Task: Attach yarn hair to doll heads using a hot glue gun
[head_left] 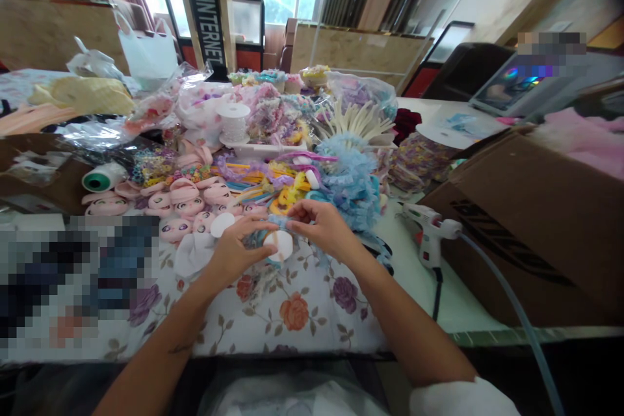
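- Pinching blue trim [278,221] near the middle of the bench [404,292]: right hand [322,226], fingers nearly closed.
- Left hand [238,246] half open, fingers at trim, thumb on white disc [281,245].

2 hands [238,244] [324,227], 1 glue gun [429,234], 1 lettered banner [203,13]

A cardboard box [531,227] stood at the right. A white carrier bag [149,57] sat left of a lettered post [202,13].
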`<action>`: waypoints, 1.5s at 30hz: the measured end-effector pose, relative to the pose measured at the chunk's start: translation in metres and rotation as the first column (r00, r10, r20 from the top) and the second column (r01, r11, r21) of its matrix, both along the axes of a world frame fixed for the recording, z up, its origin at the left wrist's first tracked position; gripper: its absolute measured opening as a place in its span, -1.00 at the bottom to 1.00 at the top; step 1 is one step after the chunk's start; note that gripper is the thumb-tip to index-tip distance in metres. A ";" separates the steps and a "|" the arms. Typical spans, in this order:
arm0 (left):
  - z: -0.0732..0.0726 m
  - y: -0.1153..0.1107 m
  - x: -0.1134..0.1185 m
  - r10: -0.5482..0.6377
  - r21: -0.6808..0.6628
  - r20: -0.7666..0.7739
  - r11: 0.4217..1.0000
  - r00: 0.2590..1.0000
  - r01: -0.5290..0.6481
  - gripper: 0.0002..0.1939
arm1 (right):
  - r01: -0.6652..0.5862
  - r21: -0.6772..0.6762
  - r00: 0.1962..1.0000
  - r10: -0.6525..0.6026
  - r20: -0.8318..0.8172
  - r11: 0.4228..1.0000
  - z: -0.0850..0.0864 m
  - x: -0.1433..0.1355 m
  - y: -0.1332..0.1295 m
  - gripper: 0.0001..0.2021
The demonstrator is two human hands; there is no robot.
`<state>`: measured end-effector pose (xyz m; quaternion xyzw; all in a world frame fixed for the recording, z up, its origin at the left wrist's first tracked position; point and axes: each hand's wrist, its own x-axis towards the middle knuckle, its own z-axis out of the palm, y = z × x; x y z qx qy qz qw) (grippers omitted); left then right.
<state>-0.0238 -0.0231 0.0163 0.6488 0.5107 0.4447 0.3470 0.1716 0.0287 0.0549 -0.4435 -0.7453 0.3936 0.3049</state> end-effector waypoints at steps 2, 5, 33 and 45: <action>0.000 0.000 0.000 -0.012 0.009 -0.009 1.000 1.000 0.012 -0.69 | -0.001 0.025 0.999 -0.001 0.043 1.000 0.004 0.001 0.000 -0.90; 0.001 0.001 0.000 -0.037 0.017 -0.012 0.999 0.999 0.037 -0.70 | 0.002 0.064 0.994 -0.008 0.107 0.998 0.007 0.001 -0.001 -0.91; 0.002 0.001 -0.002 0.057 0.030 0.004 0.998 0.998 -0.057 -0.73 | 0.049 -0.093 0.996 -0.056 -0.072 0.994 0.009 0.003 0.002 -0.79; -0.001 -0.001 -0.002 0.125 0.097 -0.008 0.988 0.992 -0.124 -0.72 | 0.068 -0.107 0.968 -0.091 -0.232 0.992 -0.002 0.000 -0.005 -0.77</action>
